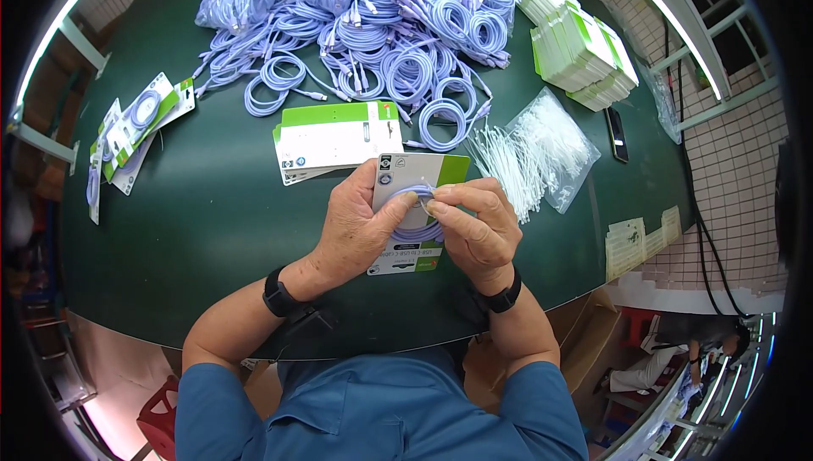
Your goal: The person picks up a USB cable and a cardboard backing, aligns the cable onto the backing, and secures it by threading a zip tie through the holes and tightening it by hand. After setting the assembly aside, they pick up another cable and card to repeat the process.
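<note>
My left hand (360, 215) grips a white-and-green packaging card (396, 175) by its left side, thumb pressed onto a coiled lavender cable (408, 230) lying on the card. At the coil's upper right, the fingertips of my right hand (480, 228) pinch a thin white zip tie (427, 193), partly hidden by the fingers. Just beyond the left hand lies a stack of flat white-and-green cards (339, 138). Loose white zip ties (512, 169) fan out of a clear plastic bag (555, 143) to the right.
A large heap of coiled lavender cables (364, 21) covers the table's far side. Carded cables (135, 126) lie at the left. Stacked card bundles (584, 50) and a phone (617, 134) are at the right. Another person (677, 347) is in the lower right background.
</note>
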A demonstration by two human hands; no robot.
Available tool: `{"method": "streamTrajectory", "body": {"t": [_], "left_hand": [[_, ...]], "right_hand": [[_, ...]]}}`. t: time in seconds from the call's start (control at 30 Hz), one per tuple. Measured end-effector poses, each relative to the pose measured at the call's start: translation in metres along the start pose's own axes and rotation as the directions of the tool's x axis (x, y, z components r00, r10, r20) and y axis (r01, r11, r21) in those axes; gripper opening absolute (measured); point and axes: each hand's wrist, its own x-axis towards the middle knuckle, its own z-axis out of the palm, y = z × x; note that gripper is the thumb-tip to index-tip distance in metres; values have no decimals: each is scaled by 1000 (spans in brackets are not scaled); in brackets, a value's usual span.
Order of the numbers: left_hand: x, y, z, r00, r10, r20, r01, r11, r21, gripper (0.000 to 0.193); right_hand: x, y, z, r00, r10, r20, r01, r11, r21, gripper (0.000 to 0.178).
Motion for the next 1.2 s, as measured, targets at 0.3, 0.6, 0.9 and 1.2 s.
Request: {"method": "streamTrajectory", "body": {"t": [0.3,0.6,0.9,1.2], "left_hand": [[0,1,1,1000,7,1,-7,1000,10,28],[2,-3,0,999,46,13,-47,996,82,28],[-1,-2,-2,996,90,16,-91,988,128,27],[-1,6,-4,995,89,43,-94,986,139,27]], "right_hand": [[1,2,1,1000,7,11,-7,1000,-15,33],[4,7,5,998,60,25,-61,998,24,27],[14,0,-2,993,33,114,-29,999,-40,24],[14,-1,1,992,112,53,-113,994,11,24]]}}
